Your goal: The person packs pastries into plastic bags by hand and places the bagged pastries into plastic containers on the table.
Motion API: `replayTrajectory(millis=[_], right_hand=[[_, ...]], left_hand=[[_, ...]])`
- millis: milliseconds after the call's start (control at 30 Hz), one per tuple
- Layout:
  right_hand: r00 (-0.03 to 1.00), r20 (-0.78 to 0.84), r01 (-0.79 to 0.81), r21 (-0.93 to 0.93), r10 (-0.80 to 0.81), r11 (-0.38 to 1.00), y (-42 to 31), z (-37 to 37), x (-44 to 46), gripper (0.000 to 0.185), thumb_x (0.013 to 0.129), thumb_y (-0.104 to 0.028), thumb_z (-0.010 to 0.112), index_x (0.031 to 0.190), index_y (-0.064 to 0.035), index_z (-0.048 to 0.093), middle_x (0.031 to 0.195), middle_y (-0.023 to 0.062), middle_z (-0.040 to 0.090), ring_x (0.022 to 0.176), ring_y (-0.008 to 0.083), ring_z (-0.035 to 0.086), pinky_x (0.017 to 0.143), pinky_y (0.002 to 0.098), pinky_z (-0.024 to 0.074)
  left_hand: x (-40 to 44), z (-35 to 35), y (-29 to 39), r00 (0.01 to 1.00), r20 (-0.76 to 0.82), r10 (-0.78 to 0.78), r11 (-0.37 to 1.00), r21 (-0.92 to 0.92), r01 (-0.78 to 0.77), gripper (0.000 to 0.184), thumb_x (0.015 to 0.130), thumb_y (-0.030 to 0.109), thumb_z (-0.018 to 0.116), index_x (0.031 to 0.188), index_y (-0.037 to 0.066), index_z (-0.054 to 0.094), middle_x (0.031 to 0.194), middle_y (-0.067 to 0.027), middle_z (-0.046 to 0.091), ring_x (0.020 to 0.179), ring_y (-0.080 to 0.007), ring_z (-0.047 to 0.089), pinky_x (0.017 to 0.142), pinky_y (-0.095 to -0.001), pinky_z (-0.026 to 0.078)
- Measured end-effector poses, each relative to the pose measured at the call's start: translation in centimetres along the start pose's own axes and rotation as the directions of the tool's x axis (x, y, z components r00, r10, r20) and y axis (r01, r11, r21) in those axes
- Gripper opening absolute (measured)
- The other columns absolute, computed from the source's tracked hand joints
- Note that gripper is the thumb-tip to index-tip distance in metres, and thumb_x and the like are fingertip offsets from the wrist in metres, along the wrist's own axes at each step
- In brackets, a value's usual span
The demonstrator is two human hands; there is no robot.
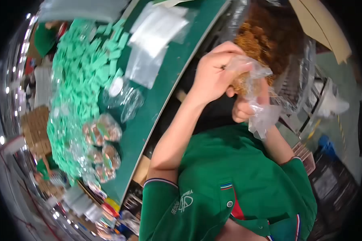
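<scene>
My left hand (215, 74) is closed on the upper part of a small clear plastic bag (263, 118) in front of my chest. Around the lower side of the same bag curl the fingers of my right hand (245, 108). Golden-brown bits (240, 83) show through the film between the hands; their exact kind is not clear. Just beyond the hands, a carton (323, 26) lined with clear plastic holds a heap of similar golden-brown pieces (255, 40). Part of the heap is hidden by my hands and the bag.
On the green table (138, 128) to the left lie a large pile of light-green pieces (82, 68), flat clear bags (159, 32), a crumpled bag (128, 102) and several filled bags (104, 130). Stacked cartons (36, 128) stand further left. A metal frame (313, 108) is at the right.
</scene>
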State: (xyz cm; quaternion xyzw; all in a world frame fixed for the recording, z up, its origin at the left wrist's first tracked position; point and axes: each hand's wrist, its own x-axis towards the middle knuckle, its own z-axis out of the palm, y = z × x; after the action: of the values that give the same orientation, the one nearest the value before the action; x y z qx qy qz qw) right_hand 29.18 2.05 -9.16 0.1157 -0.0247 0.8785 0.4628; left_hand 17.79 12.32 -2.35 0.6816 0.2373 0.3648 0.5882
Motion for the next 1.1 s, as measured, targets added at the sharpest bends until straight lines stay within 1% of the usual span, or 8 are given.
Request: replayTrajectory(millis=[67, 133, 200, 367, 567, 700, 900, 1100], right_hand=[[0.960, -0.237, 0.131, -0.097, -0.150, 0.987, 0.6, 0.3, -0.2, 0.065, 0.083, -0.054, 0.049, 0.116, 0.0017, 0.046, 0.057, 0.0015, 0.046, 0.049, 0.0115, 0.041, 0.053, 0.0257, 0.0345], [0.697, -0.197, 0.087, -0.931, -0.689, 0.354, 0.3, 2.1, 1.6, 0.053, 0.079, -0.039, 0.060, 0.113, 0.0006, 0.048, 0.065, 0.0021, 0.053, 0.055, 0.0122, 0.049, 0.061, 0.0260, 0.0411], [0.591, 0.094, -0.177, -0.954, -0.801, -0.243, 0.0, 3.5, 3.1, 0.047, 0.076, -0.026, 0.068, 0.111, -0.0011, 0.049, 0.073, 0.0030, 0.058, 0.063, 0.0127, 0.055, 0.069, 0.0264, 0.0453], [0.664, 0.151, -0.396, -0.759, -0.732, -0.517, 0.7, 4.7, 4.7, 0.043, 0.074, -0.021, 0.068, 0.110, -0.0063, 0.050, 0.081, 0.0080, 0.063, 0.075, 0.0147, 0.063, 0.072, 0.0282, 0.0491], [0.817, 0.108, -0.379, -0.641, -0.567, -0.668, 3.2, 3.6, 7.6, 0.044, 0.071, -0.022, 0.068, 0.109, -0.0122, 0.047, 0.078, 0.0152, 0.062, 0.071, 0.0334, 0.062, 0.058, 0.0379, 0.0505], [0.867, 0.092, -0.193, -0.845, -0.490, -0.499, 5.7, 2.9, 9.2, 0.050, 0.071, -0.023, 0.072, 0.111, -0.0112, 0.045, 0.075, 0.0143, 0.061, 0.065, 0.0337, 0.062, 0.054, 0.0366, 0.0499], [0.947, 0.067, -0.072, -0.908, -0.313, -0.413, 6.6, 1.5, 10.2, 0.027, 0.076, -0.014, 0.067, 0.099, -0.0114, 0.053, 0.069, 0.0092, 0.060, 0.057, 0.0262, 0.060, 0.050, 0.0303, 0.0459], [0.944, -0.095, -0.204, -0.922, -0.317, -0.330, 6.2, 0.1, 8.5, 0.014, 0.079, -0.001, 0.060, 0.092, -0.0046, 0.055, 0.069, 0.0035, 0.055, 0.057, 0.0084, 0.049, 0.055, 0.0217, 0.0401]], left_hand=[[-0.8, 0.0, -0.5, 0.994, -0.096, -0.053, 0.997, -0.066, 0.047, 0.009, 0.080, 0.005, 0.063, 0.083, -0.002, 0.066, 0.087, -0.0024, 0.055, 0.060, -0.0055, 0.050, 0.046, -0.0189, 0.037], [-1.5, 0.4, -1.3, 0.967, -0.252, -0.050, 0.998, 0.020, 0.057, 0.009, 0.081, 0.005, 0.061, 0.084, -0.001, 0.067, 0.085, -0.0020, 0.057, 0.065, -0.0073, 0.052, 0.055, -0.0193, 0.040], [-2.4, 0.1, -1.4, 0.929, -0.361, -0.086, 0.995, 0.009, 0.096, 0.011, 0.083, 0.004, 0.058, 0.089, 0.001, 0.067, 0.081, -0.0025, 0.058, 0.074, -0.0093, 0.052, 0.068, -0.0212, 0.042], [-5.3, -1.3, 0.0, 0.951, -0.295, -0.090, 0.982, 0.136, 0.135, 0.031, 0.082, 0.007, 0.059, 0.112, 0.002, 0.056, 0.101, -0.0088, 0.056, 0.089, -0.0141, 0.054, 0.076, -0.0249, 0.044], [-7.9, -3.3, 2.3, 0.927, -0.374, -0.025, 0.884, 0.425, 0.195, 0.051, 0.074, 0.012, 0.070, 0.120, 0.002, 0.048, 0.110, -0.0125, 0.050, 0.097, -0.0202, 0.052, 0.082, -0.0285, 0.043], [-11.0, -6.7, 2.9, 0.825, -0.386, -0.412, 0.907, -0.263, 0.330, 0.049, 0.079, 0.015, 0.065, 0.121, 0.001, 0.045, 0.113, -0.0137, 0.052, 0.101, -0.0194, 0.052, 0.086, -0.0305, 0.044], [-13.9, -12.0, 4.9, 0.789, -0.489, -0.371, 0.725, -0.684, -0.082, 0.058, 0.082, 0.031, 0.058, 0.125, -0.002, 0.039, 0.113, -0.0158, 0.051, 0.099, -0.0277, 0.054, 0.087, -0.0348, 0.045], [-14.6, -15.3, 5.8, 0.675, -0.725, -0.140, 0.984, -0.022, 0.179, 0.053, 0.079, 0.022, 0.066, 0.121, -0.002, 0.043, 0.102, -0.0099, 0.054, 0.092, -0.0184, 0.055, 0.081, -0.0277, 0.044]])
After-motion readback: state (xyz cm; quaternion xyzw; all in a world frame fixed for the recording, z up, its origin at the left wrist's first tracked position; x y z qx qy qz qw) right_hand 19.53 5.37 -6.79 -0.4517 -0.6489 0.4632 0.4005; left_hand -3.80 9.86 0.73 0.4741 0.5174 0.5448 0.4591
